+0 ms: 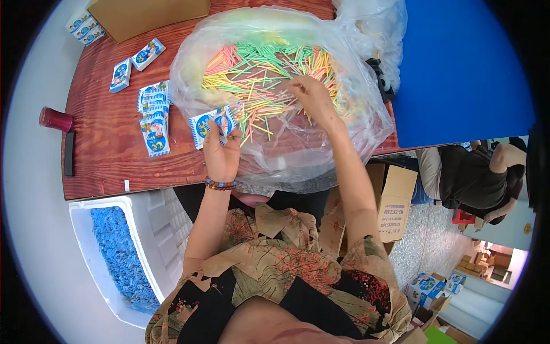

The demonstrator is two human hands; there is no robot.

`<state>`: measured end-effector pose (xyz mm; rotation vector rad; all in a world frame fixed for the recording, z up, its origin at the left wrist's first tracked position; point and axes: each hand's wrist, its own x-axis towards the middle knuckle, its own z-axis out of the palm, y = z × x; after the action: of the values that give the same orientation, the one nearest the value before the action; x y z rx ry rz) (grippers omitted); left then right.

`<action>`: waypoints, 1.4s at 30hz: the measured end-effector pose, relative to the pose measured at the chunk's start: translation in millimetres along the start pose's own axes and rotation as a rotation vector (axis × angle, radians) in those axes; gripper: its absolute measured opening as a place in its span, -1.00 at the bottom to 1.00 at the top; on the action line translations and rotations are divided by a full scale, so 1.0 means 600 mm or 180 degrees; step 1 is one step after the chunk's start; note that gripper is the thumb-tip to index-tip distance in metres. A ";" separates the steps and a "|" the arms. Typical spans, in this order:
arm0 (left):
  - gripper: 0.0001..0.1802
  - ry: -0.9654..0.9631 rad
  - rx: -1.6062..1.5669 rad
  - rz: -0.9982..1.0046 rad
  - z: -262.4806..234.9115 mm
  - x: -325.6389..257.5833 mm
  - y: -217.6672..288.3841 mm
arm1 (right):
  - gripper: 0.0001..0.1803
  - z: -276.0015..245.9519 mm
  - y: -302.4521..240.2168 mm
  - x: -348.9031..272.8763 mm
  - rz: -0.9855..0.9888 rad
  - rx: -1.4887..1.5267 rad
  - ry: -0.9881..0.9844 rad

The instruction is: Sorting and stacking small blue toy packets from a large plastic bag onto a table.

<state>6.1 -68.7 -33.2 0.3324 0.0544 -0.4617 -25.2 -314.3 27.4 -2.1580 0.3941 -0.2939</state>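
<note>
Packet (pixel 201 127) held in left grip (pixel 222 152) at the open bag (pixel 192 64)'s near-left side looks light, limp and slick, so I'd pinch its border; right grip (pixel 314 100) hovers over brittle-looking sticks (pixel 266 55), closure I can't tell.

Shows reddish, dark-grained wood across the table (pixel 109 160). Carries a big clear plastic bag (pixel 184 71) mid-table, drooping over the near edge. Bears overlapping blue-and-white packets (pixel 154 132) just left of it, two packs (pixel 120 76) farther left. Holds a cardboard box (pixel 146 22) at far left, a red cylinder (pixel 56 119) and black bar (pixel 69 153) along the left edge, a small white piece (pixel 126 185) nearby.
</note>
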 end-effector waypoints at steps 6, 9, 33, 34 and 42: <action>-0.80 0.0158 0.0058 -0.0106 0.019 -0.009 -0.016 | -0.88 -0.010 0.039 0.023 -0.1396 -0.2007 -0.0638; -0.83 0.0172 -0.0043 -0.0154 0.003 -0.008 -0.021 | -0.86 -0.003 0.059 0.033 -0.1607 -0.2385 -0.0628; -0.72 -0.0301 0.0343 -0.0150 0.032 -0.010 -0.001 | -0.87 -0.070 -0.179 -0.047 -0.2221 -0.0809 -0.0346; -0.67 -0.0318 0.0333 -0.0120 0.033 -0.017 0.006 | -0.87 -0.060 -0.184 -0.047 -0.2171 -0.0860 -0.0364; -0.67 0.0060 0.0544 0.0031 0.041 -0.026 0.026 | -0.88 0.005 -0.215 -0.041 -0.2441 -0.1208 -0.0793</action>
<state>-1.8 -57.0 -3.4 0.5045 0.0318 -0.4546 -24.7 -232.0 129.9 -2.6074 -0.5862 -0.3844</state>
